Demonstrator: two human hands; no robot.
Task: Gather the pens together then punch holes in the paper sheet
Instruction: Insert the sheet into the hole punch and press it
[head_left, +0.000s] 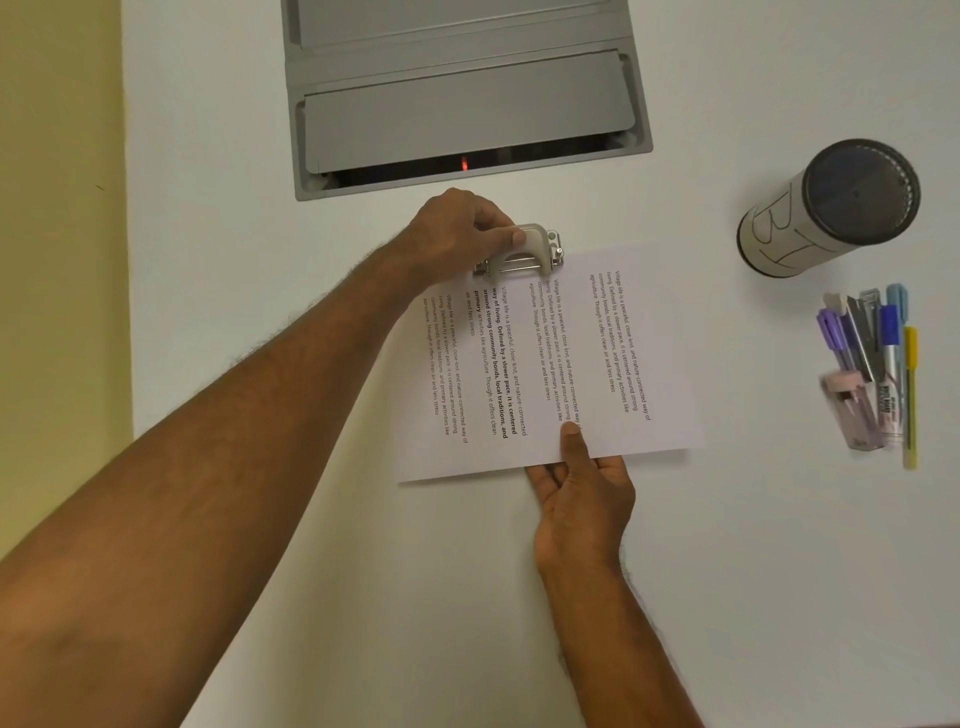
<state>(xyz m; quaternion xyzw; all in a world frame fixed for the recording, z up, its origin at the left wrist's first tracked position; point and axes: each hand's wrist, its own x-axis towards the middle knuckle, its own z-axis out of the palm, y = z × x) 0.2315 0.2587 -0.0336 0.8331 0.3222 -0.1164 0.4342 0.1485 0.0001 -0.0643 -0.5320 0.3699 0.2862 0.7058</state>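
The left hand (457, 234) lay on the punch (524, 254), its fingers curled over the near end of the grey lever and the thumb laid along the top. The punch sat at the far edge of the sheet (613, 364), just beyond those fingers, and that edge ran in under its body; whether the lever was pressed down could not be told.

The right hand (582, 499) held the sheet at its near edge. The thumb lay on top of the printed side, its tip touching the last lines of text, and the fingers were tucked beneath the paper, so the sheet was pinched between them. The sheet lay flat on the white table (311, 571), slightly skewed, spanning the gap between the two hands.

Well to the right of the right hand's fingers, the pens (878, 353) lay in a tight bunch, side by side, with a yellow one on the outer side and a small pink item resting among their near ends. Beyond them lay a cup (831, 208) on its side, wrapped in paper with hand-drawn letters. Past the left fingers, a grey hatch (467, 104) was set into the table.
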